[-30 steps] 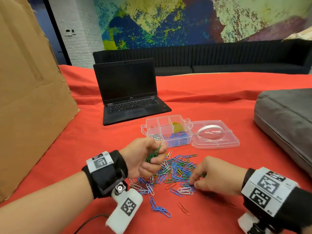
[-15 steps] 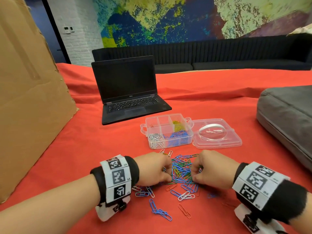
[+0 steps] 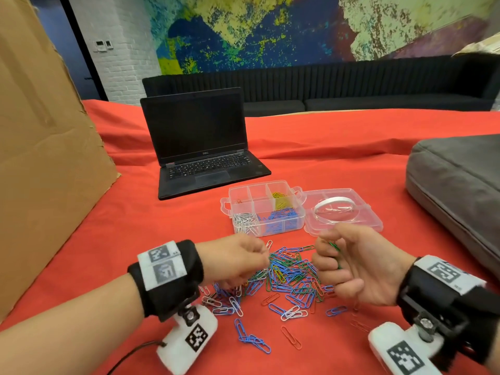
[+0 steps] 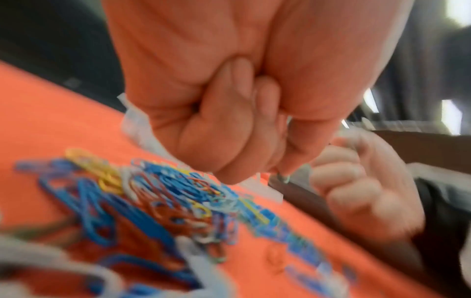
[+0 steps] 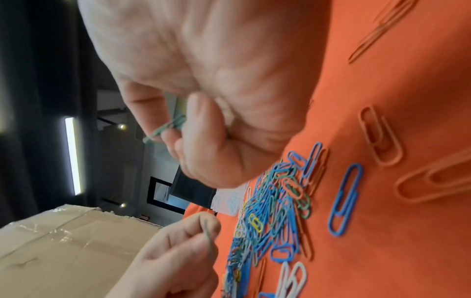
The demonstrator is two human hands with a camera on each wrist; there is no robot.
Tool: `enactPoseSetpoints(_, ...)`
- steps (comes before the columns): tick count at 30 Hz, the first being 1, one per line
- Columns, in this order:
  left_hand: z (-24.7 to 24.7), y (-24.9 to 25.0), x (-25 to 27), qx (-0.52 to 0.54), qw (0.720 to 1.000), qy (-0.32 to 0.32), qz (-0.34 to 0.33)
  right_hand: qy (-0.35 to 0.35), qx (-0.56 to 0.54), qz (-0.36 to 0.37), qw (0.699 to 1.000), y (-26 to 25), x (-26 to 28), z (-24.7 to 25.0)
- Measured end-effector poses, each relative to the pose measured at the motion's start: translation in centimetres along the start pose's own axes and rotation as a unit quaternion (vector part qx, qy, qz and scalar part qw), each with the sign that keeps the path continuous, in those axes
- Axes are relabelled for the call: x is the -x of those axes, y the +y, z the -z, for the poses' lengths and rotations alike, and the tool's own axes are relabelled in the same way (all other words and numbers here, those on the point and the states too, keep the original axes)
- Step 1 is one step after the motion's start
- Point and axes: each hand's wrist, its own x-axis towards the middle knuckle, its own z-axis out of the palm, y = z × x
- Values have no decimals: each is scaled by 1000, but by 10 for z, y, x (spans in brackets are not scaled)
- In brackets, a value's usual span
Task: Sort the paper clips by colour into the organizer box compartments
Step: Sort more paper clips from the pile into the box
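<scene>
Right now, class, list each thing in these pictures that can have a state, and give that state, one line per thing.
laptop: lid open, screen dark.
organizer box: open, partly filled with clips sorted by colour.
lid: flat beside the box.
paper clip pile: loose, mixed colours.
left hand: pinching a green clip.
right hand: gripping green clips.

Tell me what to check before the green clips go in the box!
1. Right hand grips green clips: ok.
2. Left hand pinches a green clip: ok.
3. Organizer box open, lid lying beside it: ok.
4. A compartment with no clips showing for green: ok.
5. White, blue and yellow clips kept apart: ok.
6. No other colour caught in the hands: cannot tell.
</scene>
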Motion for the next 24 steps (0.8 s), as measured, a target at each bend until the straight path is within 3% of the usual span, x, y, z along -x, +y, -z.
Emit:
enactPoseSetpoints(2,5,-3,3,237,971,-36,4,32,17,3,999,0,-1,-3)
enactPoseSetpoints(4,8,-4,6,406,911,-72,-16,60,47,-4,997,1,-3,-5)
enactPoseSetpoints(6,10,-6,7,479,873,-79,-38,100,119,-15,988,2,-6,-5)
enactPoseSetpoints(8,10,-5,7,477,877,-54,-30,139,264,-16,954,6,-9,-7)
enactPoseSetpoints(9,8,-3,5,459,888,-35,-12,149,353,-8,924,7,-10,-8)
enactPoseSetpoints(11,4,0,0,350,936,24,21,158,527,21,835,10,-11,-11)
enactPoseSetpoints(13,-3,4,-5,101,991,83,18,150,650,59,743,10,-12,-15)
enactPoseSetpoints(14,-6,5,-8,-57,994,97,1,146,688,65,708,11,-14,-18)
enactPoseSetpoints(15,-8,7,-10,-197,975,97,-22,148,718,63,677,13,-15,-21)
enactPoseSetpoints(17,-13,11,-12,-338,936,85,-44,154,760,54,629,17,-17,-25)
enactPoseSetpoints(19,-16,12,-13,-375,923,75,-37,155,766,51,622,18,-16,-23)
enactPoseSetpoints(21,-15,12,-13,-383,920,72,-31,151,745,65,646,16,-14,-15)
enactPoseSetpoints(23,-11,12,-12,-391,918,56,-22,161,679,68,713,11,-12,-9)
enactPoseSetpoints(24,-8,12,-10,-395,917,48,-23,171,609,57,773,9,-10,-6)
